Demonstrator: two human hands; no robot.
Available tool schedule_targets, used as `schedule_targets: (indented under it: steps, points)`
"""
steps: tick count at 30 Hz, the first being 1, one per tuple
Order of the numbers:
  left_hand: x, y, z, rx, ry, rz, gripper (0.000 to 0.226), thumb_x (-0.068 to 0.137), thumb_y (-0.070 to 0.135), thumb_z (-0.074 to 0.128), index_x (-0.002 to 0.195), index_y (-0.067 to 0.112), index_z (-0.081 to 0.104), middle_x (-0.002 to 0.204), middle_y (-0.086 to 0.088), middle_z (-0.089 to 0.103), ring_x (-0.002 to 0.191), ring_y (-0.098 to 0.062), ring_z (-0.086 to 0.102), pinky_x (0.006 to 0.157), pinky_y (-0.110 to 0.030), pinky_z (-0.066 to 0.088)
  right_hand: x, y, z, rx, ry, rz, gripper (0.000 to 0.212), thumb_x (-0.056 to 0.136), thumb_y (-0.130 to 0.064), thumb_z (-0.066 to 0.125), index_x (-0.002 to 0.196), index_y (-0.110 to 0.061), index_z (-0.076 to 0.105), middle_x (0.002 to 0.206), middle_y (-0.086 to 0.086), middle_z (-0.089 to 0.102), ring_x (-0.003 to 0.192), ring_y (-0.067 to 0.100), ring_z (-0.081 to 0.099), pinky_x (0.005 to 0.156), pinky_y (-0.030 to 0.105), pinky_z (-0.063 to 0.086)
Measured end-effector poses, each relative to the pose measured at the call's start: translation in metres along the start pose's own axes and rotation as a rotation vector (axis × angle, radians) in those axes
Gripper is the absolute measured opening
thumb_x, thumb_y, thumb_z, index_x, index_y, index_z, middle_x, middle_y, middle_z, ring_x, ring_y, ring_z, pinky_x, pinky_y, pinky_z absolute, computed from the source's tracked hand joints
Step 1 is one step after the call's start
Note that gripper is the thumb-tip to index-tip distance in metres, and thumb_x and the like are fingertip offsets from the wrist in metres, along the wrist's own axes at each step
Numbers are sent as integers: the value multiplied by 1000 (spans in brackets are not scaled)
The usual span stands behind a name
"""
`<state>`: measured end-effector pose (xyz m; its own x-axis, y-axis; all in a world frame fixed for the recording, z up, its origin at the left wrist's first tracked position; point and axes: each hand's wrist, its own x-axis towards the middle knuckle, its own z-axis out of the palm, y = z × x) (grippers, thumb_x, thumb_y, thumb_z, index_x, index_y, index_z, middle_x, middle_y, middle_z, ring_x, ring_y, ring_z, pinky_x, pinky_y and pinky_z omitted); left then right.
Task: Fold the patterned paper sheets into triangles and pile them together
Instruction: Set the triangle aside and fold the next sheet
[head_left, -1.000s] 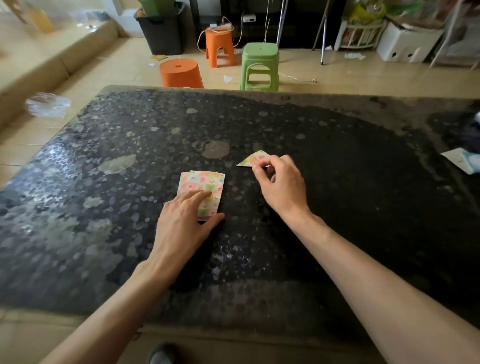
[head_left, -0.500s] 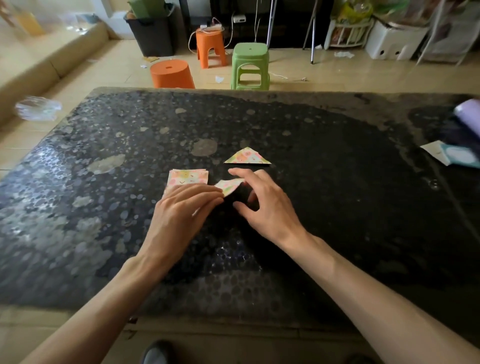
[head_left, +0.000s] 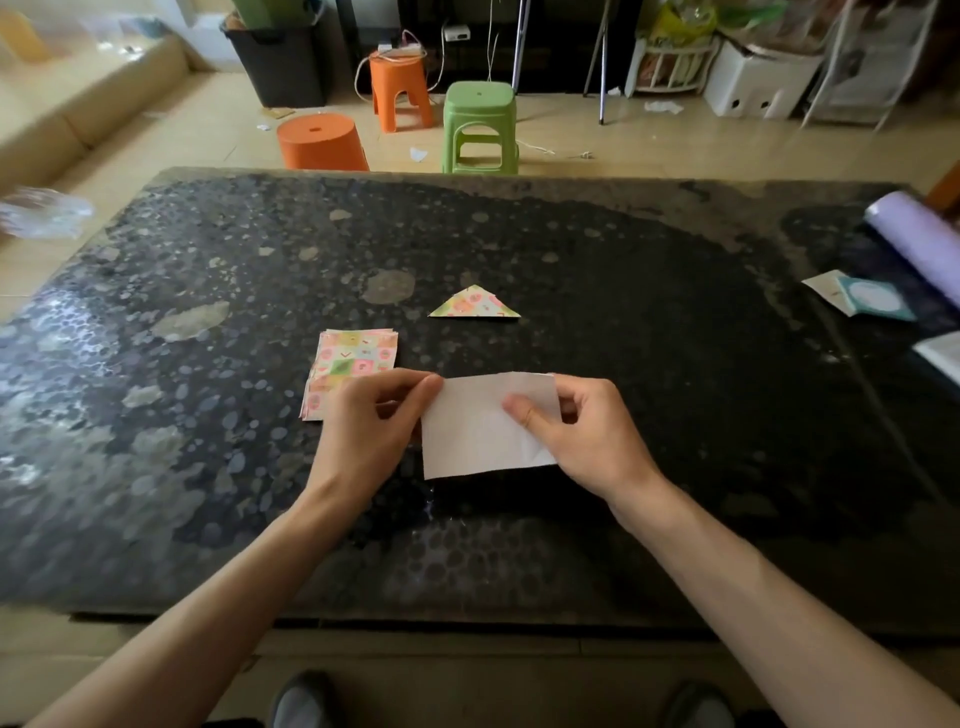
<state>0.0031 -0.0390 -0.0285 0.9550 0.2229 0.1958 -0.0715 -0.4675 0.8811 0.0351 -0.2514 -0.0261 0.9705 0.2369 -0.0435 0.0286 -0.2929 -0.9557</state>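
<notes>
A single paper sheet (head_left: 472, 431) is held above the dark table (head_left: 208, 467), its plain white back facing me. My left hand (head_left: 371, 431) pinches its upper left corner. My right hand (head_left: 582, 431) pinches its right side, thumb on the white face. A stack of patterned paper sheets (head_left: 353, 364) lies flat just left of the held sheet, its near right corner hidden by my left hand. One folded patterned triangle (head_left: 474, 304) lies on the table beyond my hands.
At the table's right edge lie a lilac roll (head_left: 914, 239) and a small teal-and-white packet (head_left: 862, 296). Beyond the far edge stand a green stool (head_left: 480, 127), two orange stools (head_left: 322, 143) and a black bin (head_left: 280, 57). My shoes show under the near edge.
My right hand left the folded triangle, came back to the stack and took its top sheet. Both hands have lifted that sheet off the stack and turned its white side up.
</notes>
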Motion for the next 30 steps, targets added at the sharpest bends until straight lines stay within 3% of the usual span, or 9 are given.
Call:
schedule_targets:
  steps: [4,8,10,14,18,22,25,27,30]
  points:
    - [-2,-8,2,-46,-133,-118,10,96,22,70,101,25,79,85,13,77,76,-11,74,62,-18,58,-9,8,-1,58,49,148,15,96,-32,72,110,-36,67,99,-16,76,89,-1,73,70,18,59]
    - [-1,-12,0,-57,-242,-145,16,97,19,69,111,24,76,83,3,77,73,-19,74,62,-29,61,-16,17,-7,28,43,162,34,102,-26,64,134,-37,59,117,-9,74,101,7,73,80,29,63]
    - [-2,-14,1,5,-278,-56,21,96,17,70,115,27,74,86,7,75,78,-14,73,70,-29,62,-18,21,-10,-6,51,150,46,101,-24,65,140,-44,50,118,-8,73,96,6,74,74,26,63]
    - [-2,-20,0,307,-308,270,34,91,13,75,117,34,73,113,18,63,103,-6,63,88,-26,54,-18,22,-17,-21,70,115,54,101,-18,66,143,-45,45,93,-4,78,78,8,75,57,18,54]
    - [-10,-17,1,425,-381,518,44,82,6,60,116,30,75,119,15,63,110,-8,56,91,-33,49,-20,26,-17,-76,107,164,52,100,-22,68,141,-47,46,86,-2,77,55,14,68,53,20,53]
    - [-20,-12,1,483,-452,565,31,92,41,61,119,32,74,120,17,64,115,-6,56,93,-35,44,-23,28,-12,-85,102,164,43,101,-22,67,133,-46,53,87,1,76,50,11,63,53,17,50]
    - [-20,-21,0,554,-485,592,54,87,73,63,122,33,72,123,16,63,115,-8,58,92,-36,45,-23,27,-12,-102,102,156,25,102,-22,65,119,-41,64,92,-5,75,49,12,63,53,17,49]
    - [-21,-24,2,574,-485,615,52,89,72,62,123,35,71,123,16,63,113,-9,58,91,-34,45,-23,26,-11,-61,89,148,16,101,-19,66,107,-33,71,96,-6,74,49,14,64,52,21,50]
    - [-21,-27,6,592,-418,674,29,98,51,61,117,34,74,118,14,65,104,-11,61,85,-30,45,-24,25,-8,-16,51,144,11,99,-18,69,98,-26,76,96,-3,77,54,19,69,58,29,54]
